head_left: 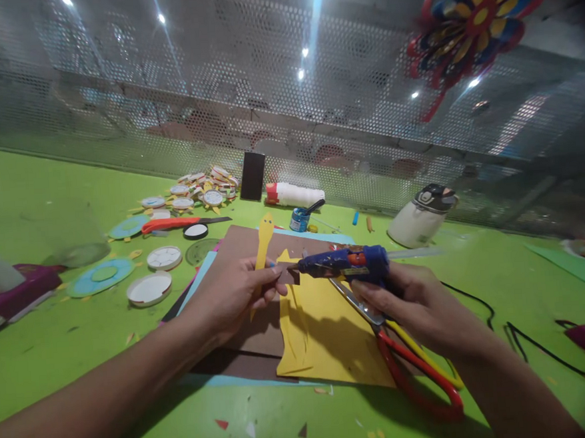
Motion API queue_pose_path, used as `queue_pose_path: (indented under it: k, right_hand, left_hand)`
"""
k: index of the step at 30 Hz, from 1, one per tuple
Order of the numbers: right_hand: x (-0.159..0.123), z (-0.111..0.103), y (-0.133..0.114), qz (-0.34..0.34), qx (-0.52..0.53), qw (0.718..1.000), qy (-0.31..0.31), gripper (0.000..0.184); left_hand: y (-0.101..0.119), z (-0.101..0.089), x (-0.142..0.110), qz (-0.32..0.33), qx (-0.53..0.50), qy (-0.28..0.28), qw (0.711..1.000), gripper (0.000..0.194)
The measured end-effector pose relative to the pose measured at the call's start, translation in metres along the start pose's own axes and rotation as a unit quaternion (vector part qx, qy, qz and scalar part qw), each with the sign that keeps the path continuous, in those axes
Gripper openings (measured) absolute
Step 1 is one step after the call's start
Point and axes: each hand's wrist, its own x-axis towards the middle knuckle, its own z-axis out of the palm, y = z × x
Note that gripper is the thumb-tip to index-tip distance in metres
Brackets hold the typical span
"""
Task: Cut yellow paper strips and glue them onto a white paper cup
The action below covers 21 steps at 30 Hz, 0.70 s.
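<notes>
My left hand (242, 292) pinches a small brown paper piece (290, 274). A yellow paper cutout (264, 236) with a rounded head and two dot eyes passes behind its fingers; its lower end shows below the hand. My right hand (413, 297) is closed around a blue hot glue gun (350, 263), a clear glue stick out of its back. The gun's nozzle points left, at or very near the brown piece; contact is unclear. Below lie yellow paper (350, 328) with cut edges, brown sheets (238, 239), and scissors (417, 354) with red and yellow handles, partly under my right hand.
Left are round lids (150, 289), blue paper discs (101, 278) and a red-handled cutter (172, 223). Behind stand a pile of small paper turtles (213, 196), a dark phone-like slab (252, 176), a blue paint jar (299, 220) and a white-and-black container (422, 216). A black cord (547, 361) runs right.
</notes>
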Motion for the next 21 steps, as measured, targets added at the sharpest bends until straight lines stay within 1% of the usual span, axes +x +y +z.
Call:
queue_pose_path:
  k: [4, 9, 16, 18, 21]
  right_hand:
    - [-0.0018, -0.0016, -0.0001, 0.004, -0.006, 1.000, -0.015, 0.026]
    - [-0.0041, -0.0030, -0.0001, 0.005, -0.023, 0.999, -0.026, 0.024]
    - [-0.0030, -0.0041, 0.0006, -0.005, -0.025, 0.999, -0.025, 0.025]
    - [-0.0021, -0.0038, 0.0023, -0.013, -0.021, 1.000, -0.015, 0.026]
    - [0.0014, -0.0043, 0.0077, -0.006, -0.047, 0.998, 0.044, 0.026]
  left_hand:
    - [0.0015, 0.0003, -0.0001, 0.003, -0.007, 0.011, 1.000, 0.011]
    - [0.0023, 0.0001, -0.0003, 0.029, -0.006, -0.007, 1.000, 0.014]
    - [0.0010, -0.0001, 0.0018, 0.021, -0.013, -0.003, 1.000, 0.014]
    - [0.0011, -0.0001, 0.0017, 0.014, -0.019, 0.002, 1.000, 0.012]
    - [0.0013, 0.0000, 0.0007, -0.001, -0.029, 0.026, 0.999, 0.008]
